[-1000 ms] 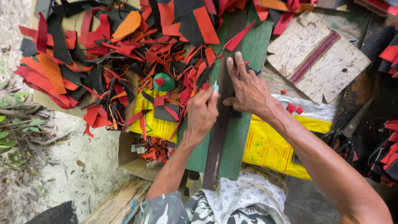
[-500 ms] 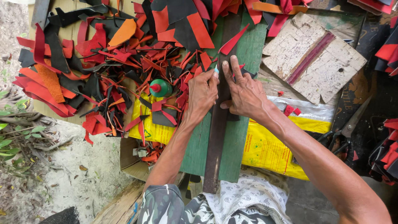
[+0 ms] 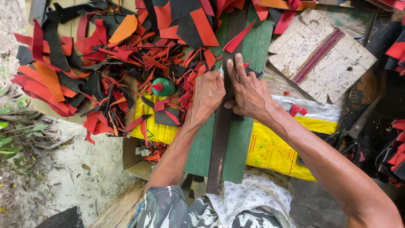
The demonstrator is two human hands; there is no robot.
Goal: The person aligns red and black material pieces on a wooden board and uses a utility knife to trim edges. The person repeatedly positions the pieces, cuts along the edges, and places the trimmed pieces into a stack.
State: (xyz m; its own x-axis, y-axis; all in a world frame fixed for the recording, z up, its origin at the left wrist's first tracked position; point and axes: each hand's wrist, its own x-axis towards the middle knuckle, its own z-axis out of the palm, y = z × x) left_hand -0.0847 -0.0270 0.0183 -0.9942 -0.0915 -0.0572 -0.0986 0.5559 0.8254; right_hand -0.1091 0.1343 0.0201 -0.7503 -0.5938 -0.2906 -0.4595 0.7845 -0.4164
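Two hands press a dark strip onto a green board.

Left of the green board (image 3: 253,55) lies a heap of red and black scraps (image 3: 105,63) with a green glue bottle (image 3: 162,86). On the board, the left hand (image 3: 209,93) and right hand (image 3: 249,90) lie flat, fingers together, touching the dark strip (image 3: 219,143). Right of the board sit a white block (image 3: 322,55) and scissors (image 3: 356,126).
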